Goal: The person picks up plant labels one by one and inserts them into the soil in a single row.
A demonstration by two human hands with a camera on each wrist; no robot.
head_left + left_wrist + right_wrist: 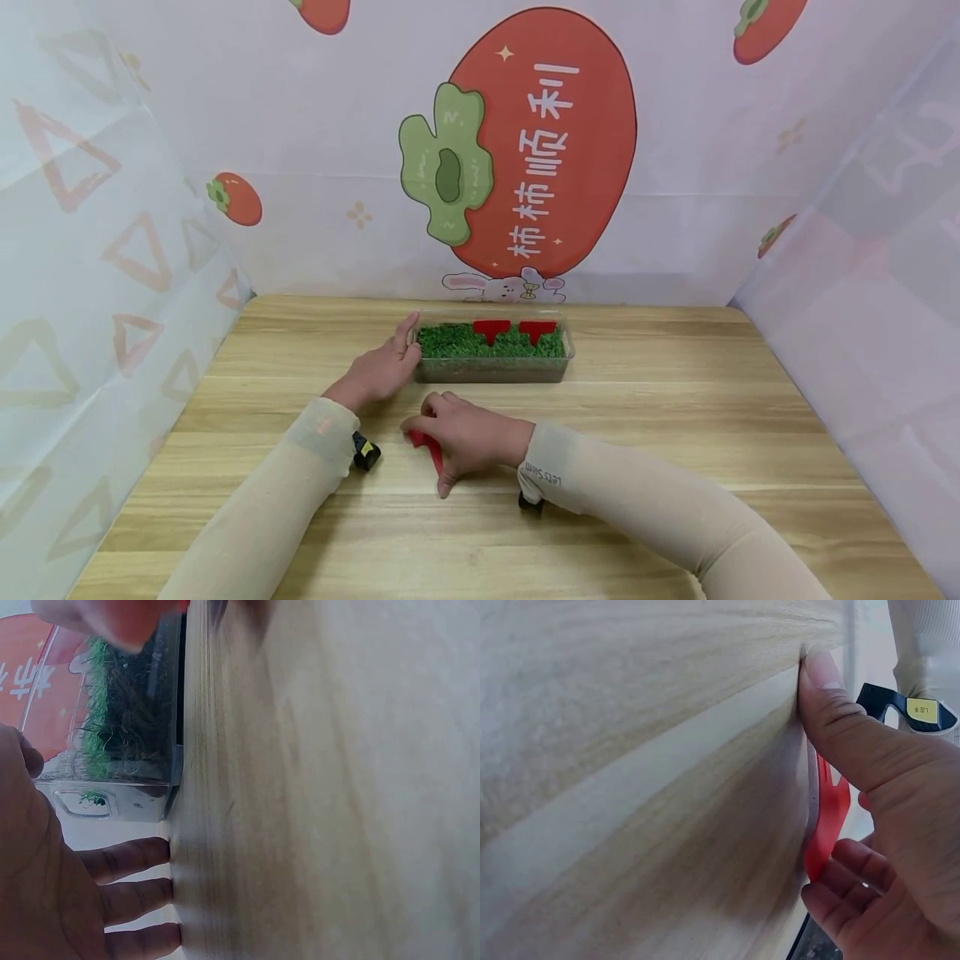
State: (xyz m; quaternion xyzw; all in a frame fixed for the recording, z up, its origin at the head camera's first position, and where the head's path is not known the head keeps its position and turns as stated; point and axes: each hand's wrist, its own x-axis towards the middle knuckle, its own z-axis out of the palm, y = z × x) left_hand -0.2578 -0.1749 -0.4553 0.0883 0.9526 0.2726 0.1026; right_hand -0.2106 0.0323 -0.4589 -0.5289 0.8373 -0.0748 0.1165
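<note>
A clear planter box (491,372) filled with green artificial grass (450,342) stands at the back of the table. Two red T-shaped plant labels, one (491,328) near the middle and one (537,330) further right, stick up from the grass. My left hand (378,368) is at the box's left end, its fingers extended down to the tabletop in the left wrist view. In front of the box, my right hand (474,433) holds another red plant label (829,825) low at the table, thumb at one end and fingertips at the other. The hand partly hides this label.
The wooden table (637,383) meets a white backdrop (330,250) printed with persimmons behind it, with pale patterned sheets on both sides. Small black wrist cameras, the left one (366,451) and the right one (530,502), stick out below the sleeves.
</note>
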